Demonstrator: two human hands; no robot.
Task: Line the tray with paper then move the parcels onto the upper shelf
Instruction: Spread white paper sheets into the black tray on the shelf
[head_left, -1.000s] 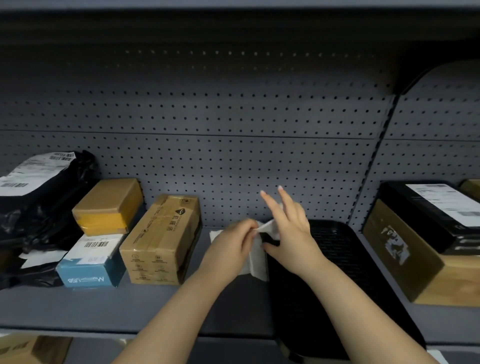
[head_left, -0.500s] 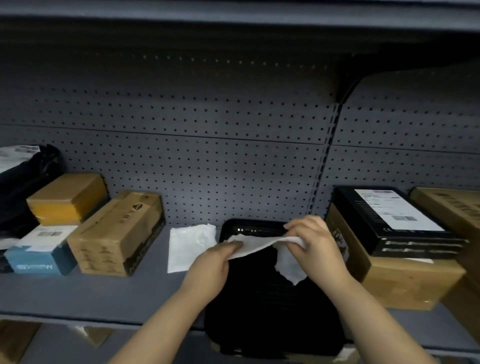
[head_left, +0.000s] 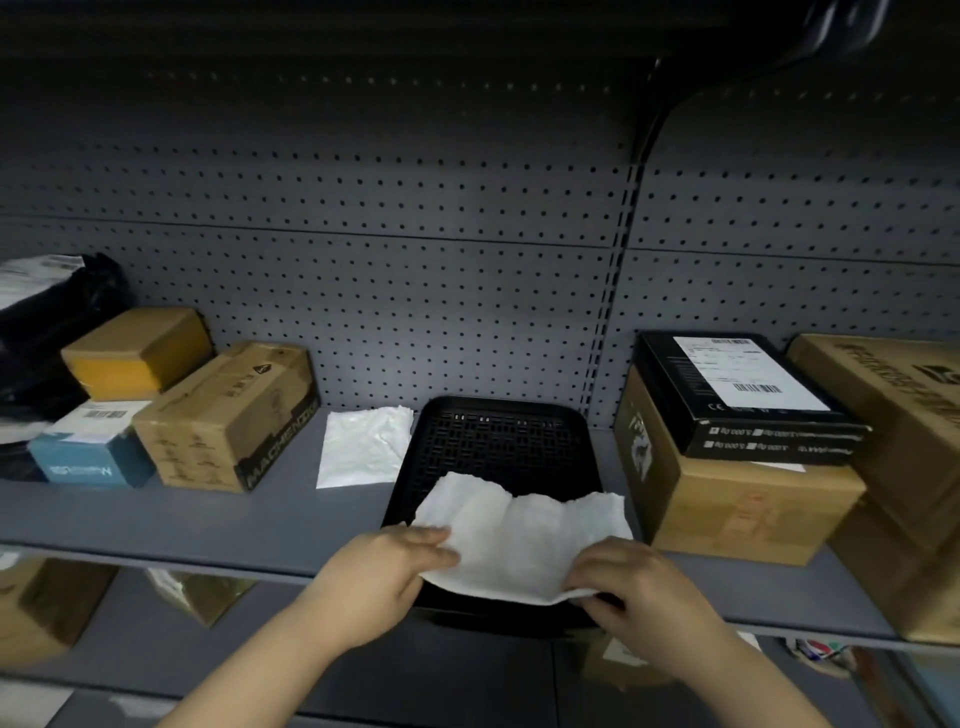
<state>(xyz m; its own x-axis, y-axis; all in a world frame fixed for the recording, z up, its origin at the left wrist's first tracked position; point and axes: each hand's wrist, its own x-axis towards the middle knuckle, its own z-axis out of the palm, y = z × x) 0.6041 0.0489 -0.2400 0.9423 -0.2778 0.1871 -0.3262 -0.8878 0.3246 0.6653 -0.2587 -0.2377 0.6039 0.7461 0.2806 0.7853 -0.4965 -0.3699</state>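
Note:
A black perforated tray sits on the grey shelf in the middle. A white paper sheet is spread over the tray's near half. My left hand pinches its near left corner and my right hand pinches its near right corner. A second white sheet lies flat on the shelf just left of the tray. Cardboard parcels stand to the left: a long brown box, a yellow-brown box and a blue and white box.
A black mailer bag lies at the far left. Right of the tray a black box rests on a brown carton, beside a larger carton. The pegboard wall stands behind. More boxes sit on the shelf below.
The sheet was lifted off the stack left of the tray, unfolded between both hands, and brought down flat over the tray's near half. The view shifted right and lower.

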